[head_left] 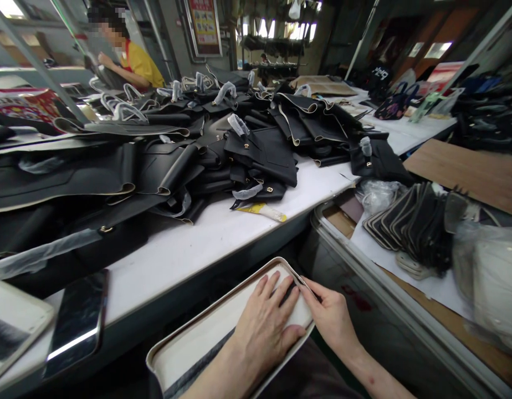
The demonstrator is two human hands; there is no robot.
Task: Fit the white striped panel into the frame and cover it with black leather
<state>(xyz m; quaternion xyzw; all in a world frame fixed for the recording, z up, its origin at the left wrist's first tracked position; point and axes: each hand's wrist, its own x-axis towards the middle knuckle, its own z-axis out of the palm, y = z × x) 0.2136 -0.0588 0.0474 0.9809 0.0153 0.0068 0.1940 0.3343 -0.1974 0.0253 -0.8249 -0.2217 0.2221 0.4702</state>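
Observation:
A flat cream-coloured panel with a dark edge trim (198,338) lies low in front of me, below the table's edge. My left hand (266,327) rests flat on its right end, fingers stretched out and spread. My right hand (328,316) is at the panel's right corner, its fingers pinched on the thin dark trim there. A black smartphone (79,321) lies on the white table (206,238) to the left.
A big heap of black leather bag pieces (177,149) covers the table. To the right sits a lower bench with a stack of dark flat pieces (409,221) and clear plastic bags (489,271). A person in a yellow shirt (135,61) works at the far left.

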